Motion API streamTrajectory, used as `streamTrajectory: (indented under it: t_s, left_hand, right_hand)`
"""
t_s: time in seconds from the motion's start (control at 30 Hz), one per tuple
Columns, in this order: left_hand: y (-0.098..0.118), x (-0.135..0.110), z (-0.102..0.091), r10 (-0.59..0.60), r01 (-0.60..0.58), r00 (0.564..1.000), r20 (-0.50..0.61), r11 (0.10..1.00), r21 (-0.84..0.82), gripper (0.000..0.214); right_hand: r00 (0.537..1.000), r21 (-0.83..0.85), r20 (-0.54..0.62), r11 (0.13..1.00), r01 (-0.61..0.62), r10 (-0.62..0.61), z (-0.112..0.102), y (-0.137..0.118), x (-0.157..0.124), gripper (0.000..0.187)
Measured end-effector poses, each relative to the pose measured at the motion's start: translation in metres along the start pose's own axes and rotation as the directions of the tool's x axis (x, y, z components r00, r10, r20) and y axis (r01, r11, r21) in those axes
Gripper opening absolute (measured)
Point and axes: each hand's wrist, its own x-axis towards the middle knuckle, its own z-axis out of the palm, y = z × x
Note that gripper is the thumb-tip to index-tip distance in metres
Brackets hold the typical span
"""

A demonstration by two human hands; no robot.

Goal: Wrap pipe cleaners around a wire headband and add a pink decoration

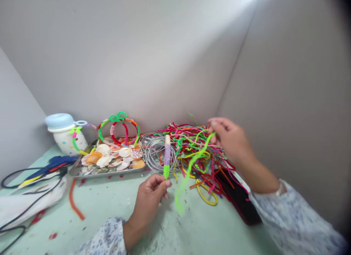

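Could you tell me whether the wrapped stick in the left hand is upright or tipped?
Upright: the wrapped stick stands nearly vertical, its green end held in the left hand.

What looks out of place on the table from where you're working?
A lone orange pipe cleaner lies on the table, well away from the tangled pile of pipe cleaners. Small red scraps are scattered near it. They look odd because they sit apart from everything else, possibly strays.
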Motion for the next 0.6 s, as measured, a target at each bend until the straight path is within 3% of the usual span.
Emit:
streamTrajectory:
  t_s: [0.07, 0.1, 0.13, 0.23, 0.33, 0.43, 0.53, 0.6]
  left_hand:
    - [0.0, 0.002, -0.001, 0.021, -0.022, 0.999, -0.028, 1.0, -0.009, 0.026]
    - [0.0, 0.003, -0.002, 0.03, -0.03, 0.999, -0.036, 0.999, -0.012, 0.027]
    - [-0.001, 0.003, -0.003, 0.038, -0.038, 0.998, -0.04, 0.999, -0.011, 0.028]
    - [-0.003, 0.004, -0.005, 0.059, -0.059, 0.997, -0.045, 0.998, -0.003, 0.027]
    - [-0.004, 0.005, -0.005, 0.07, -0.071, 0.996, -0.058, 0.997, -0.002, 0.027]
    - [-0.003, 0.004, -0.004, 0.089, -0.09, 0.993, -0.075, 0.996, -0.004, 0.026]
    - [-0.003, 0.001, -0.003, 0.131, -0.128, 0.99, -0.059, 0.99, 0.054, 0.023]
    - [-0.004, -0.002, -0.002, 0.157, -0.153, 0.987, -0.022, 0.981, 0.12, 0.02]
  right_hand:
    - [0.973, -0.042, -0.219, 0.997, 0.062, -0.069, -0.009, 0.003, 0.045, 0.023]
    - [0.955, -0.141, -0.282, 0.989, 0.052, -0.091, -0.011, 0.009, 0.065, 0.025]
    - [0.946, -0.278, -0.307, 0.96, 0.018, -0.106, -0.011, 0.016, 0.081, 0.027]
    - [0.948, -0.403, -0.292, 0.915, 0.002, -0.131, -0.011, 0.041, 0.103, 0.032]
    - [0.959, -0.55, -0.205, 0.833, 0.055, -0.198, -0.015, 0.057, 0.091, 0.047]
    - [0.97, -0.644, 0.031, 0.737, 0.205, -0.242, -0.018, 0.063, 0.065, 0.03]
    - [0.925, -0.646, 0.313, 0.666, 0.373, -0.215, -0.016, 0.067, 0.048, 0.021]
    - [0.9, -0.656, 0.387, 0.626, 0.422, -0.201, -0.016, 0.067, 0.046, 0.017]
